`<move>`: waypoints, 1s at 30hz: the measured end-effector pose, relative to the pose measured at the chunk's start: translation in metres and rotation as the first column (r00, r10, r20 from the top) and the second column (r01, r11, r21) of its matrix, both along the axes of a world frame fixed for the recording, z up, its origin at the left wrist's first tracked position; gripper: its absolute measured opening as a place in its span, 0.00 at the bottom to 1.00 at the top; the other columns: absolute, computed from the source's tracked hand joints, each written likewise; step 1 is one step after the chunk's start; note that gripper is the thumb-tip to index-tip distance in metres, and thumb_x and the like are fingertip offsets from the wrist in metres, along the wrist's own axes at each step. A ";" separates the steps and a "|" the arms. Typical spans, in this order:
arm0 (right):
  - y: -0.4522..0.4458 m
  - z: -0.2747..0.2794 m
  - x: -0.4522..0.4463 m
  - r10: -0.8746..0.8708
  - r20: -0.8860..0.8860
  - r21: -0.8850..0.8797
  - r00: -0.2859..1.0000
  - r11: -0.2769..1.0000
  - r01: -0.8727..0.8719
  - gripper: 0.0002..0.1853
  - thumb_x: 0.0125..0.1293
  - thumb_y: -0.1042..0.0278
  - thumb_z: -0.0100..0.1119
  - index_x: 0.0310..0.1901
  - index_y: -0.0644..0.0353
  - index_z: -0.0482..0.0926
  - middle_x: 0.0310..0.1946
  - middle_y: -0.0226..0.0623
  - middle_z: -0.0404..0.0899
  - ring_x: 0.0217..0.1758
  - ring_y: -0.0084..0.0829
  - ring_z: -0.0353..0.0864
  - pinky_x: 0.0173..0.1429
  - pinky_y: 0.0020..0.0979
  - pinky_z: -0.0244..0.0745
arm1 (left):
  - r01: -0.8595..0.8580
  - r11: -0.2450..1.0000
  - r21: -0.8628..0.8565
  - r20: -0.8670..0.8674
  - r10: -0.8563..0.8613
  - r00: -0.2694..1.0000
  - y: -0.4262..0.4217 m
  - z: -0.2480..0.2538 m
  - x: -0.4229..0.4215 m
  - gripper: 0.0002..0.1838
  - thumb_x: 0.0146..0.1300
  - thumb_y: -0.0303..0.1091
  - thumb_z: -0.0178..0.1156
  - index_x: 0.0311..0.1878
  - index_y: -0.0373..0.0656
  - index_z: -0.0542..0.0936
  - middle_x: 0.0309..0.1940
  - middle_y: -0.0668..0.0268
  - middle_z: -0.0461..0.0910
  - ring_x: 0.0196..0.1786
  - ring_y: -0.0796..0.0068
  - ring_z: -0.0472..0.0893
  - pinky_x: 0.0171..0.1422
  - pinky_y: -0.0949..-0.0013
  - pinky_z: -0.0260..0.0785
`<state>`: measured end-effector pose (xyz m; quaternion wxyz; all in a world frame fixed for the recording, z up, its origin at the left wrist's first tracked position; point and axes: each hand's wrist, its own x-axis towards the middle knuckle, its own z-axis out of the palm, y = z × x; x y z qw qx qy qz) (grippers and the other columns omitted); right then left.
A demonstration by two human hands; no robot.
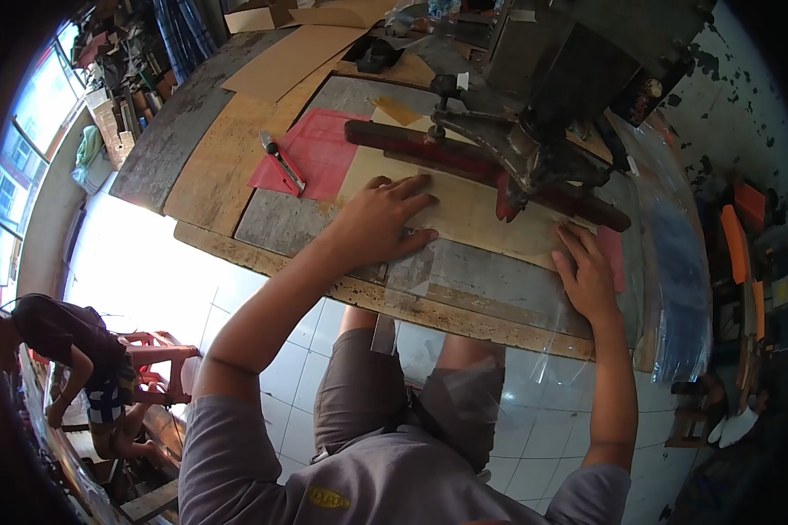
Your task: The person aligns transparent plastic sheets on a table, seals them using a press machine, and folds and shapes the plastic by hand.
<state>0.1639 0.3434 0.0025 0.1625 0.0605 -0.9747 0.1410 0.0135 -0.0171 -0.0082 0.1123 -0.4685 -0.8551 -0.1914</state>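
Note:
My left hand (381, 220) lies with its fingers spread on the left part of a pale yellow sheet (477, 210). My right hand (585, 267) rests its outstretched fingertips at that sheet's right end. Neither hand grips anything. Just beyond my fingers, a long dark red bar (394, 143) of a metal press (534, 144) runs across the sheet. Red sheet material (324, 136) shows to the left, partly under the yellow sheet. Clear plastic film (411, 271) lies near my left hand, and more hangs over the table's front edge.
A red-handled utility knife (282, 164) lies on the red sheet. Brown cardboard (293, 61) sits at the back left. Stacked clear plastic (681, 297) hangs down at the right. Another person (70, 350) sits at the lower left beside a red stool (162, 354).

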 end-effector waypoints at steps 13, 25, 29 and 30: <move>-0.002 0.000 -0.002 -0.013 0.002 -0.002 1.000 1.000 0.013 0.25 0.73 0.63 0.65 0.68 0.61 0.80 0.67 0.45 0.78 0.69 0.48 0.79 0.72 0.43 0.75 | 0.008 1.000 0.030 0.011 -0.009 1.000 0.000 -0.002 -0.003 0.25 0.69 0.51 0.65 0.62 0.45 0.83 0.72 0.51 0.76 0.63 0.47 0.84 0.76 0.48 0.70; -0.002 0.002 0.000 -0.005 -0.019 0.009 1.000 1.000 0.005 0.24 0.73 0.61 0.65 0.67 0.62 0.80 0.67 0.45 0.78 0.69 0.48 0.79 0.72 0.43 0.75 | 0.008 1.000 0.019 0.007 -0.008 1.000 -0.001 0.000 -0.002 0.25 0.69 0.51 0.65 0.62 0.45 0.83 0.71 0.50 0.76 0.64 0.48 0.83 0.76 0.49 0.70; 0.003 0.001 0.002 0.022 0.006 -0.024 1.000 0.999 -0.022 0.26 0.74 0.61 0.65 0.70 0.61 0.78 0.70 0.45 0.76 0.72 0.49 0.76 0.75 0.43 0.73 | 0.051 0.995 0.083 -0.059 -0.046 0.997 -0.003 -0.006 -0.003 0.24 0.68 0.49 0.65 0.59 0.42 0.85 0.69 0.49 0.78 0.61 0.48 0.84 0.72 0.51 0.72; 0.004 0.003 0.004 0.028 0.028 -0.042 0.999 0.999 -0.027 0.26 0.74 0.62 0.65 0.70 0.61 0.77 0.71 0.45 0.75 0.74 0.48 0.75 0.76 0.43 0.72 | 0.059 0.993 0.105 -0.046 -0.054 0.997 -0.003 -0.005 -0.002 0.23 0.68 0.48 0.66 0.58 0.42 0.86 0.69 0.51 0.79 0.62 0.48 0.84 0.73 0.51 0.72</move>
